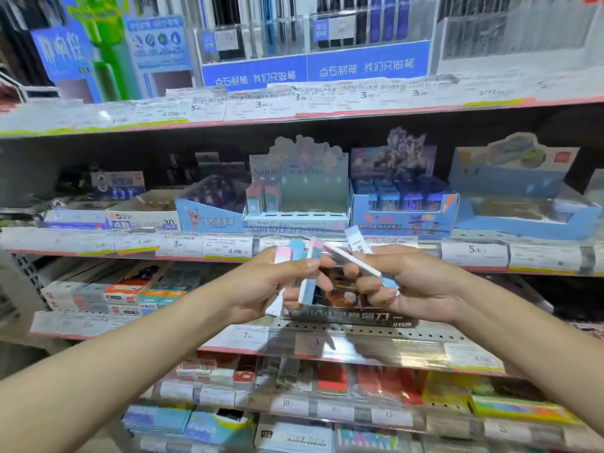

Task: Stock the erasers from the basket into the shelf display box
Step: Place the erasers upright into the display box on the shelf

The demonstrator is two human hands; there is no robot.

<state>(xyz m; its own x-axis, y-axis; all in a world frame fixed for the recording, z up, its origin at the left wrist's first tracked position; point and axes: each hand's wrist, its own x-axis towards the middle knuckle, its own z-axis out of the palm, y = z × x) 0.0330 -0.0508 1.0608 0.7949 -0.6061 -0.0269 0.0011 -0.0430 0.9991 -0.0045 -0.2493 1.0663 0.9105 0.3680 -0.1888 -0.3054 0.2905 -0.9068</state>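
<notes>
Currently both hands, left hand [261, 282] & right hand [408, 286], each clutch erasers [310, 273] below display box [295, 204]; box mostly empty, stocking barely begun.

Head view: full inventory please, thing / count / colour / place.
erasers: several, count unclear, pastel pink, blue and white, held between both hands in front of the middle shelf
display box: one, pale blue, middle shelf centre, mostly empty, a few packs at its left
neighbouring display boxes: several, mostly blue, either side on the middle shelf
pen displays: several, blue signage, top shelf
price tags: many, white, along the shelf edges
boxed stock: many, mixed colours, lower shelves
basket: not in view
hands: left and right, both gripping erasers
</notes>
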